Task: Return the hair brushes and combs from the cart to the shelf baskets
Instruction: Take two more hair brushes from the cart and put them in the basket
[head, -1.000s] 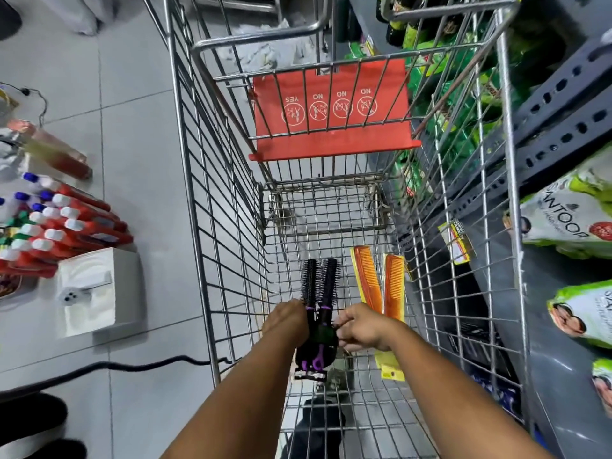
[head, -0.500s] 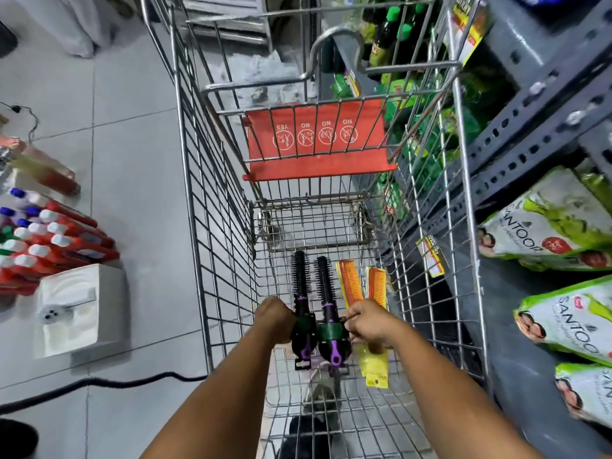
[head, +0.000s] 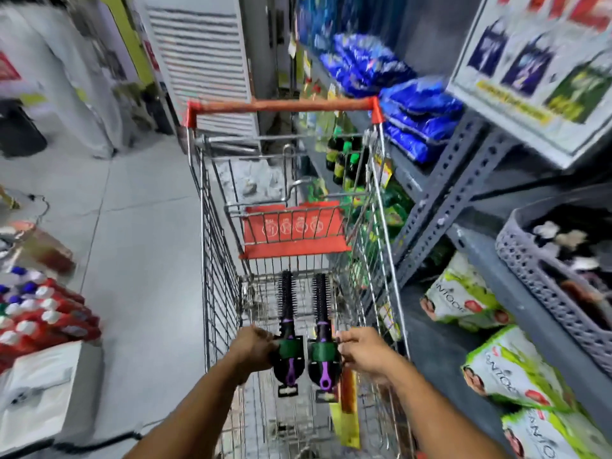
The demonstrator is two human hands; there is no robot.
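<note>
Two black round brushes with purple handles are held upright over the wire cart [head: 215,293]. My left hand [head: 253,347] grips the left brush [head: 287,313] at its green label. My right hand [head: 359,351] grips the right brush [head: 321,313] the same way. Below my right hand an orange comb on a yellow card [head: 347,415] shows, blurred; I cannot tell whether my right hand holds it or it lies in the cart. A grey perforated basket [head: 530,279] stands on the shelf at the right, with dark items inside.
The cart's red seat flap [head: 294,236] and red push bar [head: 281,106] are ahead. Grey metal shelving [head: 463,190] on the right carries blue bags, green bottles and green-white packets. On the left floor are red bottles [head: 43,313], a white box [head: 36,392] and a black cable.
Both hands have lifted the two brushes up and spread them apart. The view has tilted upward, bringing the push bar, upper shelves and grey basket into sight.
</note>
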